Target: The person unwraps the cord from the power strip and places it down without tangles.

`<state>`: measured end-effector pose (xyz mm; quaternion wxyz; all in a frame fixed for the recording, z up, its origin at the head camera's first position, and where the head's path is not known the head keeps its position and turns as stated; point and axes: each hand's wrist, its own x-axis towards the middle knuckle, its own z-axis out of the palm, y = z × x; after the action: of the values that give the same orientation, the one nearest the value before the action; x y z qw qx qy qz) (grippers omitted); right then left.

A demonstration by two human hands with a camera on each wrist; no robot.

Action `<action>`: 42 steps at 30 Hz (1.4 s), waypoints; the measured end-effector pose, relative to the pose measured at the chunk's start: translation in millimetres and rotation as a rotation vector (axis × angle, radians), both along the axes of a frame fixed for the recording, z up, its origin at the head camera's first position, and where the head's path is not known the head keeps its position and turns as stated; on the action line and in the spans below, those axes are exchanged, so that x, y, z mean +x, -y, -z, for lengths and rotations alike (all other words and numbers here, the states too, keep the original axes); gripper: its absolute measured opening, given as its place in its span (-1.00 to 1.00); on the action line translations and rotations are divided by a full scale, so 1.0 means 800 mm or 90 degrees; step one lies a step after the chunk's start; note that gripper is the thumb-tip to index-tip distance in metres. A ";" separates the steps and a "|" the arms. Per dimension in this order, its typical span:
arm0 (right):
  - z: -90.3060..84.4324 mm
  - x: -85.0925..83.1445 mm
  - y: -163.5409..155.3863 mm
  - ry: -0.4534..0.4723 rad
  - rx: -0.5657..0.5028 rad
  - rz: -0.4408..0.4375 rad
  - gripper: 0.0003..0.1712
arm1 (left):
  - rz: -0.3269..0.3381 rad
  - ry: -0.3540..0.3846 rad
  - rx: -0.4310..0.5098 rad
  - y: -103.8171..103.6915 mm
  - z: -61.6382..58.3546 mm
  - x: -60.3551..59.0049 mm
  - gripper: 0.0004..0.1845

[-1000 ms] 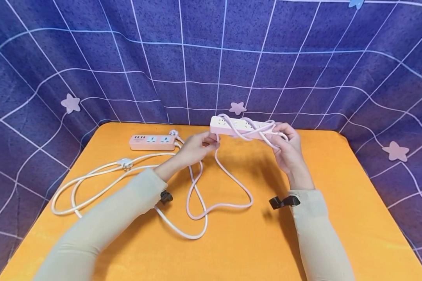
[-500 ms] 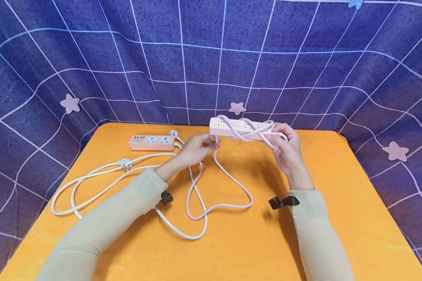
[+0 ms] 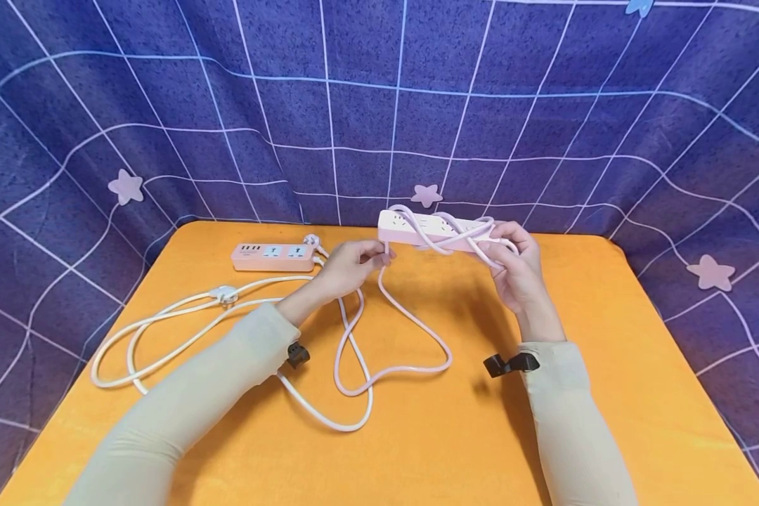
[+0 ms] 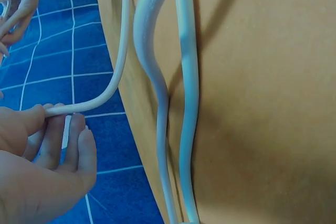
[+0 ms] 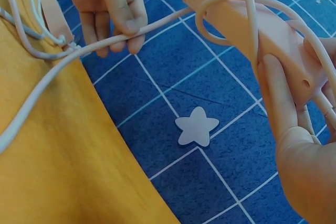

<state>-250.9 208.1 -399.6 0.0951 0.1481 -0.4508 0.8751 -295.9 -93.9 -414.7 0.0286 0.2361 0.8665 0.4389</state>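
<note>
Above the far part of the table, a pale pink and white power strip (image 3: 388, 229) is held up by my right hand (image 3: 520, 270), which grips its right end between thumb and fingers. Its pink cord (image 3: 417, 320) crosses over the strip in several turns. At the strip's left end, my left hand (image 3: 346, 268) pinches the cord between thumb and fingers; the left wrist view shows the pinched cord (image 4: 122, 51) bending away. From there the cord hangs down and loops on the table. In the right wrist view, the strip's underside (image 5: 286, 53) is visible with cord around it.
A second, salmon-pink power strip (image 3: 253, 261) lies at the back left of the orange table (image 3: 430, 450). Its white cord (image 3: 329, 419) spreads in loops across the left side, partly beneath the pink cord. A plug (image 3: 223, 292) lies among them, and another plug (image 3: 313, 240) sits behind the strip.
My left hand has shifted slightly left, drawing the hanging cord a little with it. The strip and my right hand stay almost where they were.
</note>
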 end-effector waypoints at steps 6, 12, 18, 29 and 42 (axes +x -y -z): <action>0.000 -0.001 -0.002 -0.007 -0.004 -0.007 -0.63 | 0.010 -0.024 0.021 0.004 -0.002 -0.006 -0.82; 0.001 -0.001 -0.003 -0.014 -0.002 -0.014 -0.64 | -0.001 -0.025 0.024 0.009 -0.011 -0.005 -0.82; 0.000 0.000 -0.004 -0.010 0.005 -0.013 -0.65 | -0.030 -0.081 0.003 0.014 -0.019 -0.008 -0.78; 0.000 -0.002 -0.005 -0.008 0.008 -0.016 -0.65 | -0.066 -0.171 0.034 0.020 -0.043 -0.005 -0.83; 0.002 -0.005 -0.006 -0.009 0.003 -0.007 -0.64 | -0.047 -0.267 0.033 0.030 -0.062 0.014 -0.80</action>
<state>-255.0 213.3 -401.1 0.0928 0.1569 -0.4511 0.8736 -285.0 -117.5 -364.8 -0.1741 0.2912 0.8500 0.4029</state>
